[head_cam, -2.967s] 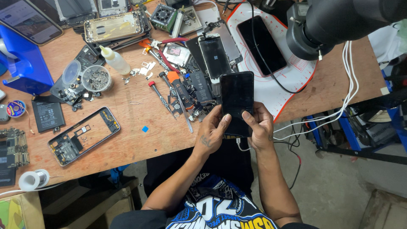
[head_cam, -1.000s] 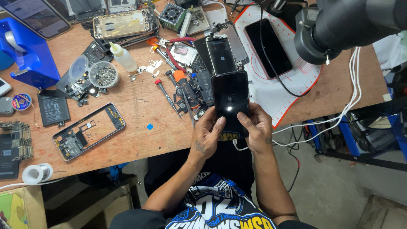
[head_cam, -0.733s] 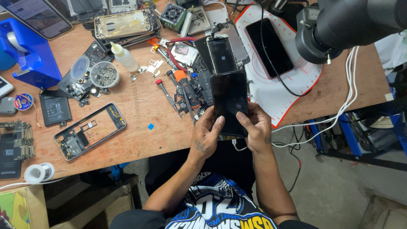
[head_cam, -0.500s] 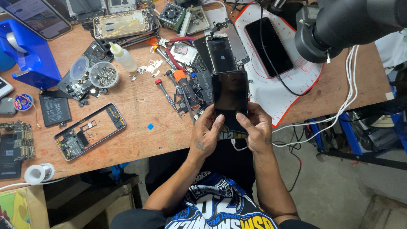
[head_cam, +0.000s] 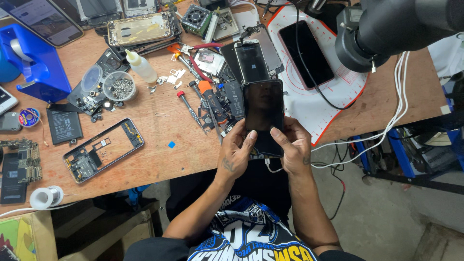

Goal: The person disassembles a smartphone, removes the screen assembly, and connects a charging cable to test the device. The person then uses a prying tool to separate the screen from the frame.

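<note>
In the head view, a black smartphone (head_cam: 263,116) with a dark, unlit screen is held upright over the near edge of the wooden worktop (head_cam: 154,154). The left hand (head_cam: 235,155) clamps its lower left edge, thumb lying across the glass; the right hand (head_cam: 293,146) closes on the lower right edge, its thumb also pressed on the screen. Both grips are closed around the phone, whose lower end sits between the palms while its upper half rises clear of the fingers. A white cable (head_cam: 338,145) runs from under the phone toward the right.

Just beyond the phone's top lies a pile of screwdrivers (head_cam: 191,108) with red and orange handles and loose dark parts. To the right, a white repair mat with a red border (head_cam: 333,92) carries another dark phone (head_cam: 305,53). To the left lies a bare phone frame (head_cam: 104,150), with a small blue square chip (head_cam: 171,144) between it and the hands. Farther left lie a flat black rectangular battery with a pale label (head_cam: 64,124), a round clear tub of screws (head_cam: 119,86) and a small white squeeze bottle (head_cam: 141,66). A blue tape dispenser (head_cam: 36,63) stands at the far left, and a roll of solder wire (head_cam: 44,197) sits near the worktop's near edge. A black microscope barrel (head_cam: 386,29) looms at the upper right.
</note>
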